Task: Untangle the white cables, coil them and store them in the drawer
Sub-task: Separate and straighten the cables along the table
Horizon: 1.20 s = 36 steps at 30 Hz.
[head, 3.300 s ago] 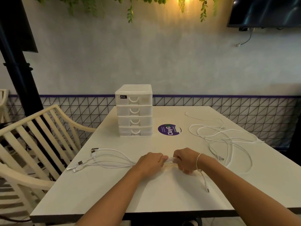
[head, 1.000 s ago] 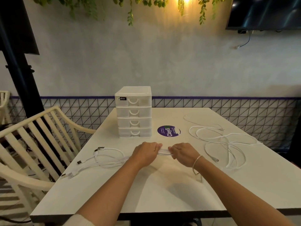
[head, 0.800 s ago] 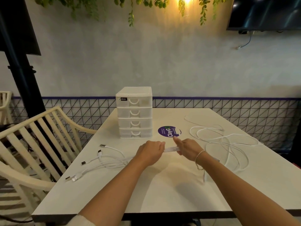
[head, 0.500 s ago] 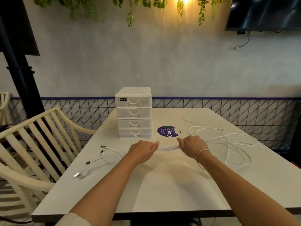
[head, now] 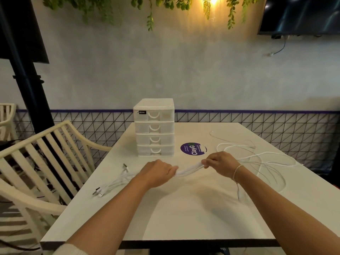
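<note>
White cable bundle stretched left to right between two hands, above the middle of the table

Its long axis runs across the view, sagging slightly; the plug ends fan out on the tabletop to the left. The left hand grips one end with curled fingers, the right hand pinches the other. Loose white cables sprawl just right of it. Behind stand a four-drawer unit, all drawers closed, and a purple sticker
</note>
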### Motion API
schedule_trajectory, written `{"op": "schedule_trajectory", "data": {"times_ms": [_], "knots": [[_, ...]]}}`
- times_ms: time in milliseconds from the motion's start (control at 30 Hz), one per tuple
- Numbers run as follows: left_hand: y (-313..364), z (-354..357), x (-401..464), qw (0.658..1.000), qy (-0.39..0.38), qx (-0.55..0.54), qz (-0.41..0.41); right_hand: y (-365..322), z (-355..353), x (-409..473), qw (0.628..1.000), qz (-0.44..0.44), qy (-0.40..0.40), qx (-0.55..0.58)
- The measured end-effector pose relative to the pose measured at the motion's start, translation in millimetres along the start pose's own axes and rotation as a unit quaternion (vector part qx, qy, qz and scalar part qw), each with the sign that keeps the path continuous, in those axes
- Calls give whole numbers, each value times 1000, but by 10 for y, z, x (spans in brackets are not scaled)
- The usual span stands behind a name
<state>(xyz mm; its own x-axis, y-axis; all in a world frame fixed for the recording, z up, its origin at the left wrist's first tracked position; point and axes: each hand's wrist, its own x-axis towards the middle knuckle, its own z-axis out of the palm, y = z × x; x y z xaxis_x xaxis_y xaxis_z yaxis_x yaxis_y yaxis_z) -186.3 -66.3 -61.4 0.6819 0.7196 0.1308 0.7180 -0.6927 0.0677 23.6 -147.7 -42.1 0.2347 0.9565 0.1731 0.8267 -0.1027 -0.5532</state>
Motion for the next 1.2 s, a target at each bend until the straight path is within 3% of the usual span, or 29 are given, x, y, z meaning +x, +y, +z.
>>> {"op": "schedule_trajectory", "data": {"times_ms": [167, 333, 533, 633, 733, 867, 967, 1067, 1200], "knots": [[-143, 13, 46, 999, 10, 21, -49, -26, 81, -86, 997, -23, -48, 57], [-62, 21, 150, 998, 5, -16, -59, -43, 8, 29, 999, -21, -18, -20], [369, -63, 298, 984, -1, -176, -39, -44, 25, 21, 998, -28, -19, -45], [605, -42, 330, 961, -34, -273, -7, -87, 60, -4, 997, -46, -28, -61], [699, 39, 324, 929, -48, -366, -27, -63, 19, -30, 997, -43, -54, -45], [713, 55, 336, 952, -28, -303, -11, 42, -96, -125, 985, 26, -129, 110], [610, 76, 365, 962, -8, -273, -19, 227, -174, -186, 976, 49, -131, 165], [612, 60, 371, 964, 10, -266, -22, 326, -186, -214, 979, 64, -91, 168], [622, 59, 412, 971, 80, -221, -37, 216, -152, -292, 993, 1, -103, 59]]}}
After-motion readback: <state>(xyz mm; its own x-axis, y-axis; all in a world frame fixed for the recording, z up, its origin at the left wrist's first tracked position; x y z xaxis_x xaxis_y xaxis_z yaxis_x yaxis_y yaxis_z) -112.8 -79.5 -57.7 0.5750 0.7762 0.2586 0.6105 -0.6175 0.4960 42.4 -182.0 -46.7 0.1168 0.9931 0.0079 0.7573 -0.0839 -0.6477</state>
